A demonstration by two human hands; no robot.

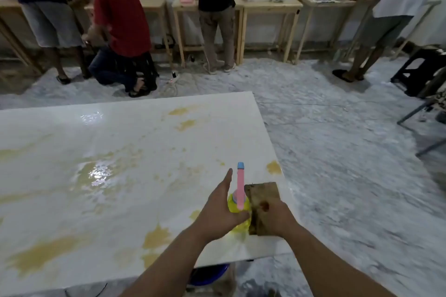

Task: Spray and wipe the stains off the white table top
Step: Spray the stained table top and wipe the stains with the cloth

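The white worktop stretches out in front of me, glossy and wet in places, with light glinting off a puddle toward its left half. Yellow-brown stains spread along the near left edge, with more blotches near my forearm, some at the far edge and one at the right edge.

My left hand reaches in over the near right part of the worktop, fingers straight and spread, thumb stretched toward the spray bottle and touching its yellow body. It is not wrapped around the bottle. The bottle stands on the worktop just to the right of my palm, with its pink sprayer head and blue nozzle pointing away from me.

Just right of the bottle, my right hand grips a brown, stained cloth, folded into a flat pad, my thumb pressed on top and my fingers curled beneath. The cloth sits over the worktop's right edge, touching or nearly touching the bottle; I cannot tell which.

Beyond the worktop, several people stand or kneel by wooden tables along the far wall, and a dark stool stands on the floor at the far right.
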